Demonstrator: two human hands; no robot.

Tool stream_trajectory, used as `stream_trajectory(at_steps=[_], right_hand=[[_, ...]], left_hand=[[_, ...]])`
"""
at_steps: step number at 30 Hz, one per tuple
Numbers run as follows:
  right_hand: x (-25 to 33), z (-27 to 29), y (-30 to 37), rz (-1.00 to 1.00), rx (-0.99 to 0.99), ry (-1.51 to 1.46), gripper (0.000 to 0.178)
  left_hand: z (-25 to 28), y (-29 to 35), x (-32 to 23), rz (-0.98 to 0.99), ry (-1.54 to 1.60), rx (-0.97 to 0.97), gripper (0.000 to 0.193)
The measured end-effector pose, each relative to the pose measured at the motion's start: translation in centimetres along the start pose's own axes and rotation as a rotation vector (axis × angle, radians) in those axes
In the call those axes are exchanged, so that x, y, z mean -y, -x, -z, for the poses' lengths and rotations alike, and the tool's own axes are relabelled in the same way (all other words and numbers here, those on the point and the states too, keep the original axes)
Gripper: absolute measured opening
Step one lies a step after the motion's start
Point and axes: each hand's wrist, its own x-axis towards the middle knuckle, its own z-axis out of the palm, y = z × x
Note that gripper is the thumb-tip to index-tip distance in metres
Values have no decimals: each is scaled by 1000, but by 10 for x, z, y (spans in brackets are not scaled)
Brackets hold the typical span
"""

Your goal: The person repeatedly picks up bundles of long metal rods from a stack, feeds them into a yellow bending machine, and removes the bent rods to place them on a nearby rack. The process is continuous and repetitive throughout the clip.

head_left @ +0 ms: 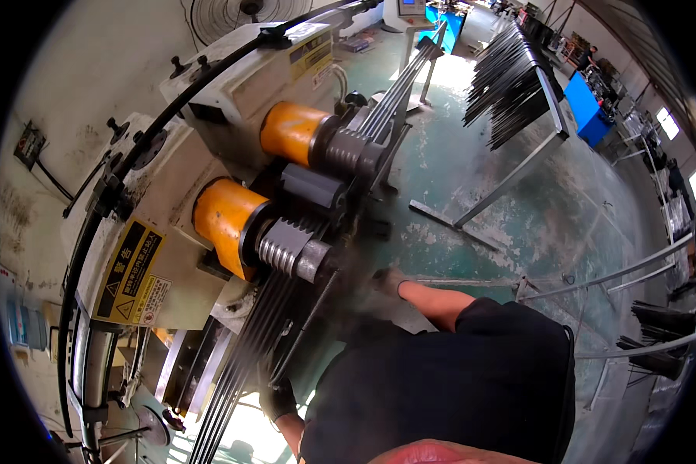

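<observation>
A roller machine (pixel 162 209) stands before me, with two orange cylinders (pixel 223 220) carrying grooved rollers (pixel 288 246). Several thin metal rods (pixel 247 352) run side by side through the rollers. My left hand (pixel 277 398), in a dark glove, is low beside the rods, by the lower end of a thin bar (pixel 305 332). Its fingers are mostly hidden in shadow. My right hand (pixel 389 281), in a greyish glove, is stretched out to the right of the nearer roller. Blur and shade hide its fingers, so I cannot tell what it holds.
A black hose (pixel 185 97) arches over the machine. To the right, a metal stand (pixel 510 174) carries many dark rods (pixel 506 85). Curved metal rails (pixel 611 272) reach in from the right. Farther off are a blue machine (pixel 588 107) and another person (pixel 588 56).
</observation>
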Motion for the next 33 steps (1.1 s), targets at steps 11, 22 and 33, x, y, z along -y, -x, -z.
stream_trajectory(at_steps=[11,22,33], right_hand=[[-33,-1,128,-182,-101,-187,44],[82,113,63,225,-358,-908,39],[141,164,12,393,-358,-1277,48]], left_hand=[[-8,14,-18,102,218,-117,35],[-22,28,-33,-425,-407,-85,66],[-152,131,-94,-735,112,-13,42]])
